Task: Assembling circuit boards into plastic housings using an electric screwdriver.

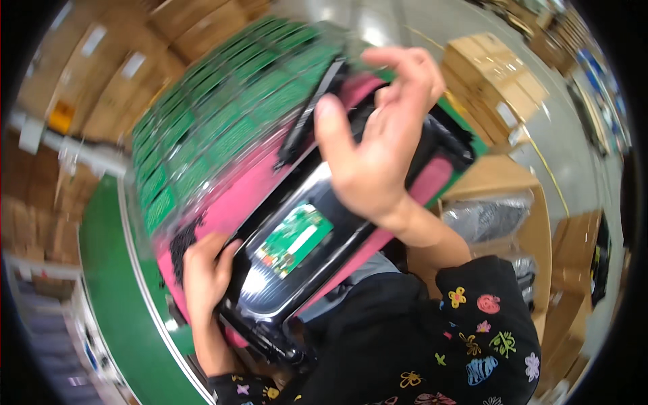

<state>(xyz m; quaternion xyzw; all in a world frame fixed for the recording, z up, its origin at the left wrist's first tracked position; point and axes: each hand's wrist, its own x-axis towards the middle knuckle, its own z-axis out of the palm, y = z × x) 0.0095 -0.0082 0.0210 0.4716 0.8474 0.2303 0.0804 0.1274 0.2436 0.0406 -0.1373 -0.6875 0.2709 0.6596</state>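
A long, glossy black housing (344, 253) lies slantwise in front of me on a pink mat (251, 196). On its face sits a green circuit board (297, 239) with a white strip. My right hand (378, 145) is raised over the housing's far right part, thumb apart and fingers bent, slightly blurred; nothing shows in it. My left hand (206, 273) is at the housing's left end, thumb near its edge and fingers apart. Beside those fingers is a heap of small black pieces (182, 243). A wrapped black bar (312, 115) lies along the housing's far side.
Clear plastic trays of green circuit boards (226, 111) cover the far left of the table. A green work surface (111, 270) with a pale edge stands at left. An open carton (503, 177) with plastic-wrapped items is at my right. Stacked cartons (101, 67) stand behind.
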